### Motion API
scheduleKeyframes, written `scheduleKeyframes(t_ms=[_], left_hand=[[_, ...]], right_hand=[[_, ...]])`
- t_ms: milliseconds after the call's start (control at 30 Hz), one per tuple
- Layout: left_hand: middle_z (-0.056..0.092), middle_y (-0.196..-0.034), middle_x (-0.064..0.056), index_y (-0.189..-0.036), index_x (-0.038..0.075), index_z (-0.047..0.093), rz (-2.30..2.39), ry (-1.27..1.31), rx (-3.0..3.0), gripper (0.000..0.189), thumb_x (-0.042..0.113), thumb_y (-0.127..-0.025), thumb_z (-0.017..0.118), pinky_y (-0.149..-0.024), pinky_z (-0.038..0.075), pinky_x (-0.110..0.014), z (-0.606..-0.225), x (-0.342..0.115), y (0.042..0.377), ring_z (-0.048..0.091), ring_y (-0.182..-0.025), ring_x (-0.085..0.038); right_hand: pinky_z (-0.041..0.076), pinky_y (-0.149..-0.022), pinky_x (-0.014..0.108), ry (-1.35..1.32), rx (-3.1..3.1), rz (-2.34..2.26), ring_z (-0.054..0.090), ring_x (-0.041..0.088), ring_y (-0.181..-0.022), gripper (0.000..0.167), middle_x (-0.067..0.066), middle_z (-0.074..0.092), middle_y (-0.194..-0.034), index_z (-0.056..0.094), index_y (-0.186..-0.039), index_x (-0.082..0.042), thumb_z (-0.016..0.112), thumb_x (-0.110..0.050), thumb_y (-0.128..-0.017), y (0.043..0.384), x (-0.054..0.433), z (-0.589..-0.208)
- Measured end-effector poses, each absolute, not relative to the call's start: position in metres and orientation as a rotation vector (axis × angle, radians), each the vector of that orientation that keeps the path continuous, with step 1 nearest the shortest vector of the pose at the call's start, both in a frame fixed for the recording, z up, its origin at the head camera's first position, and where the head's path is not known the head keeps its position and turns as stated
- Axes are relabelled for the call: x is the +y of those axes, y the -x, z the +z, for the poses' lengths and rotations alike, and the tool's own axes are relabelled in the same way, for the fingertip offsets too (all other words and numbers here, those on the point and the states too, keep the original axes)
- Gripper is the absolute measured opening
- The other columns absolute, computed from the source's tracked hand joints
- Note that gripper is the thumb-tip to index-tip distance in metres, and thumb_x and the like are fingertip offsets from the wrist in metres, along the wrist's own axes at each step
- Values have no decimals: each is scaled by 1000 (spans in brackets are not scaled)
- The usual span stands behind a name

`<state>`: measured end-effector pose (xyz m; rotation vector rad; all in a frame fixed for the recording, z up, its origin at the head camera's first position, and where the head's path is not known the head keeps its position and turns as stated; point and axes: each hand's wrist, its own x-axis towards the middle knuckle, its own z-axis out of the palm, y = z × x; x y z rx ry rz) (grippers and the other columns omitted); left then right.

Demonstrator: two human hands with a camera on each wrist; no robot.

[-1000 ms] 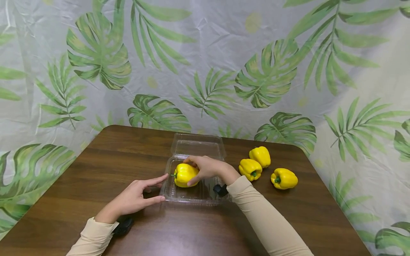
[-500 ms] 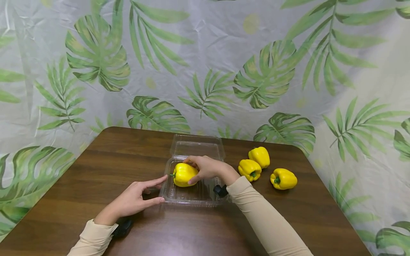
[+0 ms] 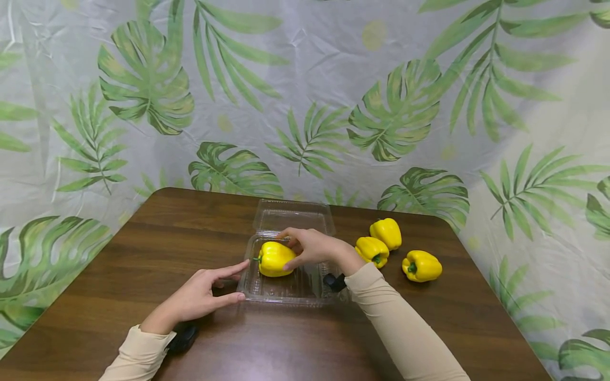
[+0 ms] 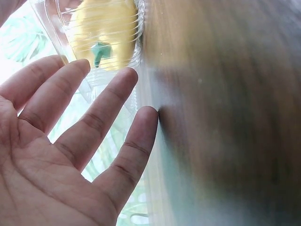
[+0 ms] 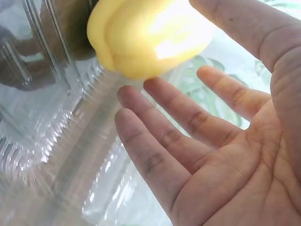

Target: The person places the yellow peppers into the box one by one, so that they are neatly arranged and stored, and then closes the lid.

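Sitting open on the wood-grain table [image 3: 286,344], the clear plastic clamshell box [image 3: 307,286] is holding one yellow bell pepper [image 3: 272,259] in the left half of its base; its clear lid [image 3: 294,219] is lying back on the far side. Pepper is lying on its side, long axis running roughly left-right, green stem [image 3: 256,259] pointing left at the box wall, blunt end facing the right hand [image 3: 314,247]. Right grip is looking loose: fingers fairly straight and spread, thumb overlapping the pepper's near side; can't tell whether the fingertips are touching it or sitting just beside it. Left hand [image 3: 207,291] is spreading its fingers and thumb wide, index tip and thumb tip resting at the box's left rim. Three more are lying right of the box: far pepper [image 3: 387,233] and middle pepper [image 3: 369,251] are sitting close together, middle stem facing nearside; right pepper [image 3: 425,266] is lying apart, stem facing left.
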<state>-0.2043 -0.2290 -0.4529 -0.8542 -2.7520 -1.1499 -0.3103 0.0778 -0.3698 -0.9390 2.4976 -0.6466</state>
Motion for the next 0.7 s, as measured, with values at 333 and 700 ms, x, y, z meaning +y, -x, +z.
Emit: scheduleKeyframes(t_ms=[333, 700], left_hand=[[75, -139, -5, -159, 17, 55, -1137, 858, -2741, 69, 43, -100, 78, -98, 62, -47, -453, -228, 204, 75, -120, -23], [71, -145, -5, -159, 17, 55, -1149, 853, -2740, 69, 42, -99, 78, -98, 62, -46, -452, -228, 205, 75, -121, -23]], right_hand=[[54, -113, 53, 927, 2475, -825, 64, 37, -137, 69, 18, 63, -149, 49, -159, -18, 80, -34, -99, 297, 123, -362], [45, -118, 64, 885, 2591, -974, 58, 42, -142, 65, 16, 60, -153, 53, -155, -18, 80, -34, -99, 283, 195, -346]])
